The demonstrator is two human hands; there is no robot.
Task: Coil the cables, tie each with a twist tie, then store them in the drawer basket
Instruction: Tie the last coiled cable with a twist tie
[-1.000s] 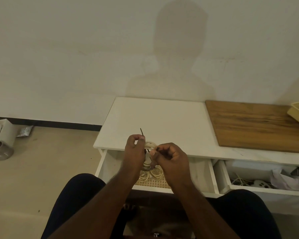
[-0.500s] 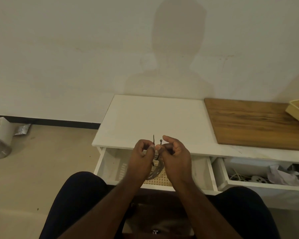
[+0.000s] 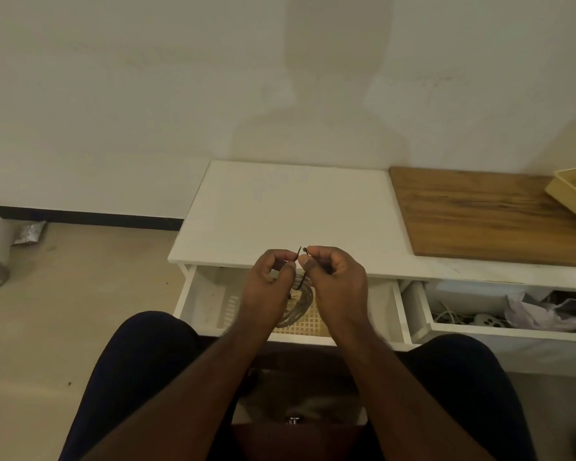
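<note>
basket (image 3: 308,325) in open drawer (image 3: 200,299), board (image 3: 479,214) on cabinet top (image 3: 280,207) (right side)

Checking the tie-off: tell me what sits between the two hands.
In the head view, the dark twist tie is pinched between the left hand and right hand, with the coiled cable hanging just below.

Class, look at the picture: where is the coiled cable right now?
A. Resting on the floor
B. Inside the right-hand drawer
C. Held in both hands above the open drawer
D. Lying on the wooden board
C: the left hand and right hand hold the coiled cable and pinch the twist tie over the open drawer.
</note>
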